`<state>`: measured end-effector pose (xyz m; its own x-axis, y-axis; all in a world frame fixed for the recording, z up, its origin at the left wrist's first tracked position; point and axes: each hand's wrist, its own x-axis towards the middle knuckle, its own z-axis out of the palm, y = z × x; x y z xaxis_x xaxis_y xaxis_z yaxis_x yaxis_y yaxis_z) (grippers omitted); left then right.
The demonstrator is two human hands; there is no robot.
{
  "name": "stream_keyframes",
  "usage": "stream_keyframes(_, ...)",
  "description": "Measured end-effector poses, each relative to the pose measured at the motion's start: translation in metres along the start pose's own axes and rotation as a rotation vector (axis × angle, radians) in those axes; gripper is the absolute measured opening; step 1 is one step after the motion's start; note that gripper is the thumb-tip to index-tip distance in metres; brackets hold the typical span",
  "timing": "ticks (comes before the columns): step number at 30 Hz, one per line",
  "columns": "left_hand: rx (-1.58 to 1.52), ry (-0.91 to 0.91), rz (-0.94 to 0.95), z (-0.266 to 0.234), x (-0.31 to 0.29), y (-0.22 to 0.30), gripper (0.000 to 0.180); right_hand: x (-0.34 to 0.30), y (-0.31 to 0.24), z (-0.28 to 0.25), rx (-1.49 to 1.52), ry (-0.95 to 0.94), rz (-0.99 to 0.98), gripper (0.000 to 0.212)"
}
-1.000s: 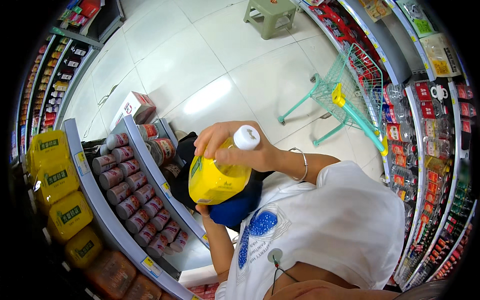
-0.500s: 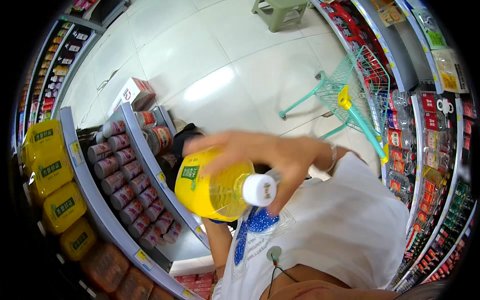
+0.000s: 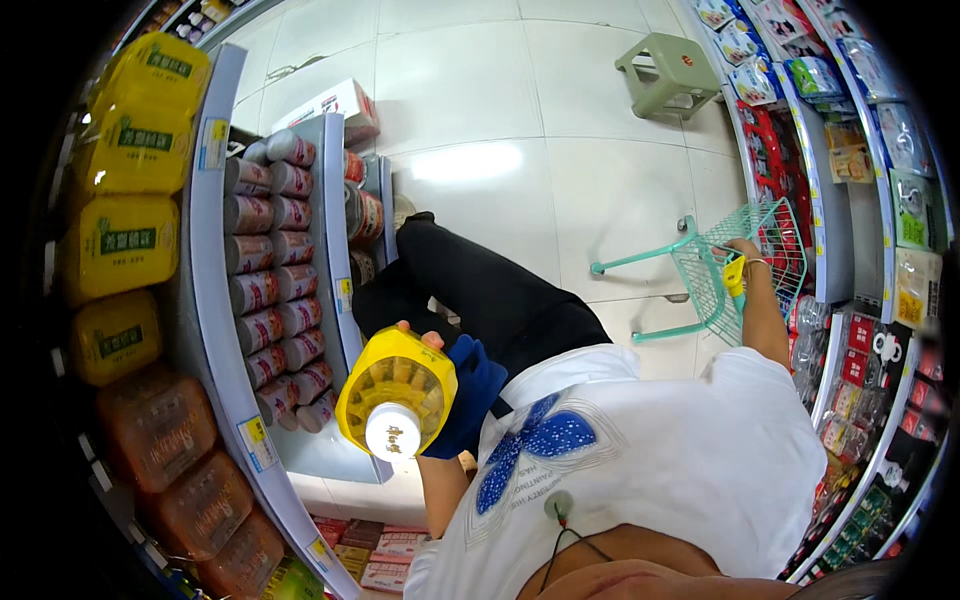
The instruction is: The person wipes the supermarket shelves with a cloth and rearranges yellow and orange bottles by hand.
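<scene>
My left hand point(image 3: 425, 337) is wrapped round a large clear plastic bottle point(image 3: 400, 375) with a white cap and a yellow label. The bottle is tilted with its cap toward me, so its lower part is out of sight. Dark blue fabric point(image 3: 470, 395) hangs beside the bottle, next to my left forearm. My right arm reaches out to the right, where my right hand point(image 3: 740, 250) grips a green wire shopping cart point(image 3: 708, 285) near its yellow handle fitting. The cart's frame hides part of those fingers.
At my left stand shelves with yellow bottle packs point(image 3: 130, 245), orange-brown packs point(image 3: 200, 505) and rows of cans point(image 3: 275, 255). A green stool point(image 3: 668, 75) and a white carton point(image 3: 335, 105) are on the tiled floor. Stocked shelves point(image 3: 835, 270) line the right side.
My right hand has left the bottle and moved right to the cart. The bottle has tipped further toward me and moved slightly lower, still in my left hand. The view has shifted.
</scene>
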<state>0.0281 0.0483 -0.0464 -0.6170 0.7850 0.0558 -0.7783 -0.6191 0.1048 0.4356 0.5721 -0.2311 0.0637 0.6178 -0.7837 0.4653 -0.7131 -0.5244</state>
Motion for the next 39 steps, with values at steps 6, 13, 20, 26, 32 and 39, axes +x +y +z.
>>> stream_keyframes(6, -0.008, 0.13, -0.02, -0.01, -0.026, -0.007, 0.074, -0.043, -0.001, 0.083, -0.318, -0.07, -0.158, 0.016)
stream_keyframes(13, 0.059, 0.239, -0.011, -0.022, -0.04, 0.002, 0.075, -0.084, -0.007, 0.211, -0.558, -0.281, -0.529, 0.043)
stream_keyframes(20, 0.064, 0.342, 0.057, -0.031, -0.062, -0.002, 0.076, -0.129, -0.061, 0.306, -1.25, -0.502, -0.798, 0.05)
stream_keyframes(26, 0.065, 0.397, 0.092, -0.035, -0.075, -0.01, 0.077, -0.142, -0.091, 0.351, -1.444, -0.748, -0.898, 0.045)
stream_keyframes(32, 0.063, 0.437, 0.128, -0.035, -0.084, -0.015, 0.078, -0.182, -0.099, 0.4, -1.689, -0.891, -0.905, 0.043)
stream_keyframes(39, 0.032, 0.48, 0.158, -0.04, -0.083, -0.024, 0.079, -0.189, -0.099, 0.41, -1.774, -0.897, -1.171, 0.069)
